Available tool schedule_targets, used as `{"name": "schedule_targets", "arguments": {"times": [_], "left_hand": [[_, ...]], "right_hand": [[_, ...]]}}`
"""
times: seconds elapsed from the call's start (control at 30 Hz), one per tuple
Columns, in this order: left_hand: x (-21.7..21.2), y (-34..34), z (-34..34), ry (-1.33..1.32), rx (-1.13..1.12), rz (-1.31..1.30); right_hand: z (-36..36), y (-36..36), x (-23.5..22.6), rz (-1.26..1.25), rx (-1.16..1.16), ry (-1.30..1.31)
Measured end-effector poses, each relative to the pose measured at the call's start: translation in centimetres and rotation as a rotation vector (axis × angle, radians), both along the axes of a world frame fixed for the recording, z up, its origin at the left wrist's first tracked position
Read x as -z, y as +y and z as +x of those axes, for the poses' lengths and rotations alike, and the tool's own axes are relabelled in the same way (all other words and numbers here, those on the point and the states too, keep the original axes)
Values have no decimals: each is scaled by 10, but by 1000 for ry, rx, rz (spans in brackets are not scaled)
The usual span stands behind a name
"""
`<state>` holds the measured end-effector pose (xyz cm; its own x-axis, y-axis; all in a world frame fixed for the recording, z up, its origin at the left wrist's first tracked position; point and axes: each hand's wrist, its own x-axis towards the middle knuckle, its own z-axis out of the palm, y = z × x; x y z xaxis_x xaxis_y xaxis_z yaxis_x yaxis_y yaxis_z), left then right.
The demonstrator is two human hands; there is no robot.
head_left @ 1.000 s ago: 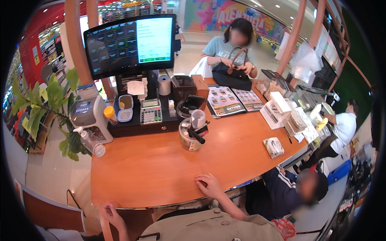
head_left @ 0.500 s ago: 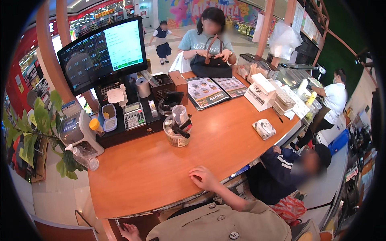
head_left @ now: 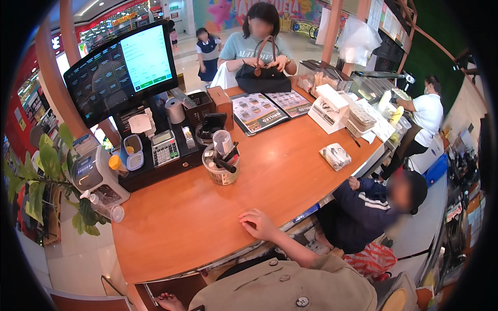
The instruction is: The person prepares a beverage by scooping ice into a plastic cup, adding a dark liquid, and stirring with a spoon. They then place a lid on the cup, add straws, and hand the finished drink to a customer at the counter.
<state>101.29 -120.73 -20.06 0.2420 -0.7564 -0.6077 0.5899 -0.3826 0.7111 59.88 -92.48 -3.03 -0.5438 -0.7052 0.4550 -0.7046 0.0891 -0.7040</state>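
Note:
My right hand [head_left: 258,224] rests on the near edge of the orange wooden counter [head_left: 171,228], fingers loosely bent and nothing in them. At the bottom left, my left hand [head_left: 170,301] hangs low beside a compartment [head_left: 176,288] under the counter; its fingers are slightly apart, and I see nothing in it. Ahead of my right hand stands a clear tub of pens and markers [head_left: 220,168]. Further right lies a paper-wrapped package [head_left: 335,156]. An opened menu [head_left: 259,115] is spread at the far edge, in front of a person [head_left: 254,52] whose hands are on a black handbag [head_left: 264,80].
At left stand a touchscreen monitor [head_left: 122,72], a calculator [head_left: 165,149], a white machine [head_left: 98,171] and a pump bottle [head_left: 106,207]. A person in a dark jacket [head_left: 358,207] sits at the right, near a striped bag [head_left: 371,262]. Another in white [head_left: 428,111] works behind.
The view has shifted slightly. A child in a dark vest has come closer behind the handbag's holder, arms now lowered. My right hand stays on the counter, and my left stays low.

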Motion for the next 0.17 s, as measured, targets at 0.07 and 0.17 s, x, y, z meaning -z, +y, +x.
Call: {"name": "schedule_targets", "arguments": {"times": [0.07,0.17], "left_hand": [[0,-3,-1,4,-13,28],[7,-5,-2,19,-52,102]], "right_hand": [[0,-1,2,-6,10,2],[-3,-2,9,8,1,-6]]}}
